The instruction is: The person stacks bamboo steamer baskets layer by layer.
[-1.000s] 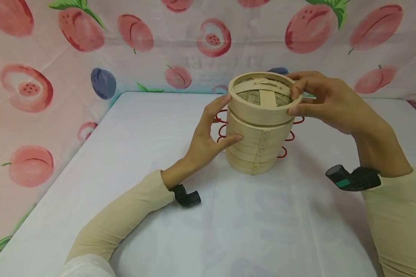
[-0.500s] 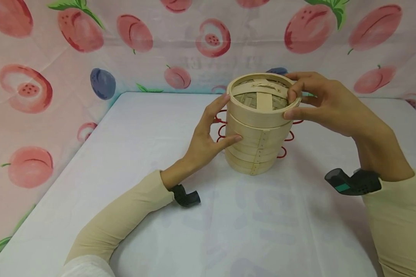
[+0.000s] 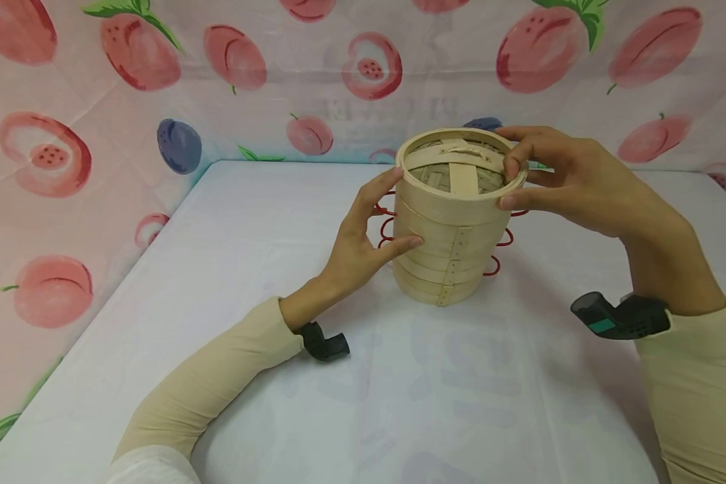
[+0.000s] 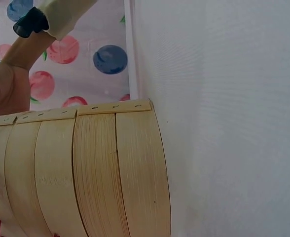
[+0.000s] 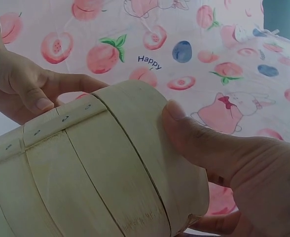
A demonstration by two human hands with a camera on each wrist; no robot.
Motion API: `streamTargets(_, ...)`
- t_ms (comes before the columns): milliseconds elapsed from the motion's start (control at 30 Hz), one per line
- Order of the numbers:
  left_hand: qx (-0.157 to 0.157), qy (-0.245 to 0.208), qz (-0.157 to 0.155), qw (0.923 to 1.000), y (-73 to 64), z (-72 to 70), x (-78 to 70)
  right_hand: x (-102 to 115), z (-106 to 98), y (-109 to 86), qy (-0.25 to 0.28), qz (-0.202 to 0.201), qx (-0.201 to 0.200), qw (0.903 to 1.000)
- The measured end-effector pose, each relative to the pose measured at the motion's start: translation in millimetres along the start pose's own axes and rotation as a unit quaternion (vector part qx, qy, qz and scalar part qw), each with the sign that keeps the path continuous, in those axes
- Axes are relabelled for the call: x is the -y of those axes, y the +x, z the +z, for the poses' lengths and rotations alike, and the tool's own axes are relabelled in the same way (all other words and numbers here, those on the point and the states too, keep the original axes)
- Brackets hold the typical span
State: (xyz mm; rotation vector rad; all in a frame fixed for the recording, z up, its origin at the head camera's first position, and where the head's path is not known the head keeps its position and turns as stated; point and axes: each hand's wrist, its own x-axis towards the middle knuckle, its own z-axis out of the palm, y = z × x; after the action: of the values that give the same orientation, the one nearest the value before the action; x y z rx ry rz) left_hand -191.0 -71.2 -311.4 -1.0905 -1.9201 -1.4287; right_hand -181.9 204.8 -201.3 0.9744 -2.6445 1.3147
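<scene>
A stacked bamboo steamer (image 3: pixel 438 262) stands upright on the white table, right of the middle in the head view. Its woven lid (image 3: pixel 463 179) sits on top, level with the tier below. Small red loops (image 3: pixel 506 237) stick out from both sides of the stack. My left hand (image 3: pixel 357 238) holds the steamer's left side, thumb across the front and fingers toward the back. With the right hand (image 3: pixel 587 185) I pinch the right rim of the lid, thumb outside. Plain in the left wrist view are the tiers (image 4: pixel 95 173). The steamer's inside is hidden.
A white cloth (image 3: pixel 363 403) covers the table. Behind it hangs a pink curtain (image 3: pixel 314 67) printed with fruit. Black wrist cameras (image 3: pixel 327 344) sit on both forearms.
The lid has come down a little, and the gap beneath its front edge has closed. My right hand moved slightly with it. The left hand has stayed on the stack.
</scene>
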Motion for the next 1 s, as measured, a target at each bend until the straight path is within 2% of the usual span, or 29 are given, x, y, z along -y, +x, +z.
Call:
streamTargets(533, -0.002, 0.0, 0.003, 1.0, 0.8, 1.0, -0.2, -3.0, -1.2, 0.0, 0.005, 0.007, 0.001, 1.0)
streamTargets(767, 0.001, 0.001, 0.001, 1.0, 1.2, 0.3, -0.9, -0.2, -1.1, -2.6, 0.002, 0.024, 0.004, 0.9997)
streamTargets(1000, 0.005, 0.004, -0.002, 1.0, 2.1, -1.1, -0.4, 0.4, -2.2, -2.2, -0.006, 0.015, 0.008, 0.9998)
